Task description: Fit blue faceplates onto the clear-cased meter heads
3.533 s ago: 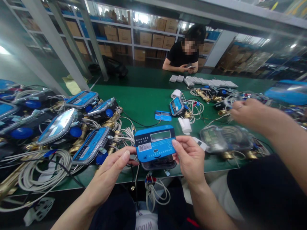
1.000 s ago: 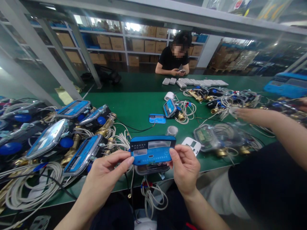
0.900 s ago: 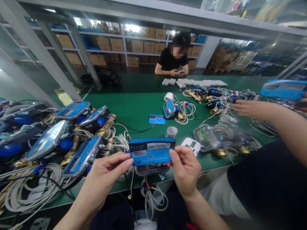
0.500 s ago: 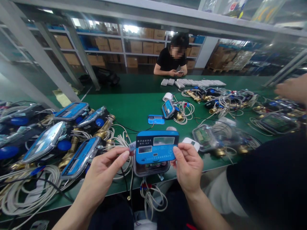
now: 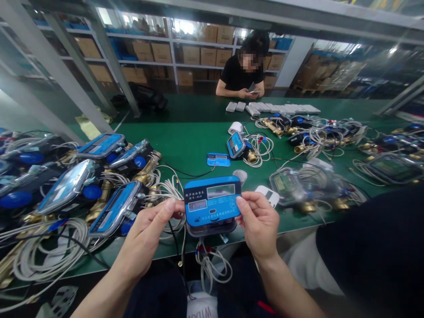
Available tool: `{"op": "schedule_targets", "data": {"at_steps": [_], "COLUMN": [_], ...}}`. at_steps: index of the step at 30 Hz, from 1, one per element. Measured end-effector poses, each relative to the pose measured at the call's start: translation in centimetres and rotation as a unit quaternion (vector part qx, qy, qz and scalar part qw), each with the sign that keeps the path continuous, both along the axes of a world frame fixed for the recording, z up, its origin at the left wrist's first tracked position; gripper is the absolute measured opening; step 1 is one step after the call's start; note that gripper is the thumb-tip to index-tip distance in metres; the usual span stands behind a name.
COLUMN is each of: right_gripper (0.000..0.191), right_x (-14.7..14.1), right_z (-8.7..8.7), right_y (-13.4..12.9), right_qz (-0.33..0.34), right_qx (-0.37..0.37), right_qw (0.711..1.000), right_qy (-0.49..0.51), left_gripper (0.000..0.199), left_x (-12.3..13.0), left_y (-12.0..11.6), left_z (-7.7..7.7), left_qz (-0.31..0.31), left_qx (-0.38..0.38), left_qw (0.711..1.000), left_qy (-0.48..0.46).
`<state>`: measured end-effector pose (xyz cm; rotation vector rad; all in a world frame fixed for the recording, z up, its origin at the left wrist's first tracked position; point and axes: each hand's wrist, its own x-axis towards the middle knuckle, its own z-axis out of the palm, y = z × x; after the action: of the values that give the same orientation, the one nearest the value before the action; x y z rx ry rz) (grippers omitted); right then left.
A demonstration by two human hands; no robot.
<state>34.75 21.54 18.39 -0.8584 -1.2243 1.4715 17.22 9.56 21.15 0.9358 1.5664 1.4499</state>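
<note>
My right hand pinches the right edge of a blue and black meter face panel, which has printed lettering and two windows. The panel is tilted up above the table's front edge. My left hand is closed at the panel's left edge, its forefinger reaching behind it, fingertip hidden. Printing of a small label shows through the panel's smaller window. Just below and behind the panel sits an open-faced meter housing, mostly covered, with a bundle of pale cables hanging from it.
Assembled meters with brass pipes and coiled cables crowd the left. A loose blue panel, a meter and a tape roll lie ahead. Clear-covered housings stand right, beside a dark sleeve. Across the table a person holds a phone.
The label in my left fingers has gone from beside the panel to behind its smaller window. The panel has tilted slightly. The neighbour's hand at the right has left view.
</note>
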Motion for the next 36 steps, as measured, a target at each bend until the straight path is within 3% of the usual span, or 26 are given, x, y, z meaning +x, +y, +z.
{"op": "schedule_targets", "data": {"at_steps": [22, 29, 36], "right_gripper": [0.024, 0.027, 0.029], "right_x": [-0.2, -0.4, -0.6], "right_z": [-0.3, -0.3, -0.6], "right_y": [-0.2, 0.0, 0.1], "right_qz": [0.011, 0.013, 0.026], "right_qx": [-0.001, -0.008, -0.022], "right_qw": [1.000, 1.000, 0.999], "right_qy": [-0.004, -0.020, -0.039], "left_gripper": [0.039, 0.021, 0.022], "left_x": [0.0, 0.2, 0.5], "left_y": [-0.2, 0.1, 0.4], "left_z": [-0.3, -0.4, -1.3], "left_qz": [-0.023, 0.017, 0.035], "left_qx": [0.002, -0.018, -0.005], "left_qw": [1.000, 1.000, 0.999], "left_qy": [-0.014, 0.007, -0.030]}}
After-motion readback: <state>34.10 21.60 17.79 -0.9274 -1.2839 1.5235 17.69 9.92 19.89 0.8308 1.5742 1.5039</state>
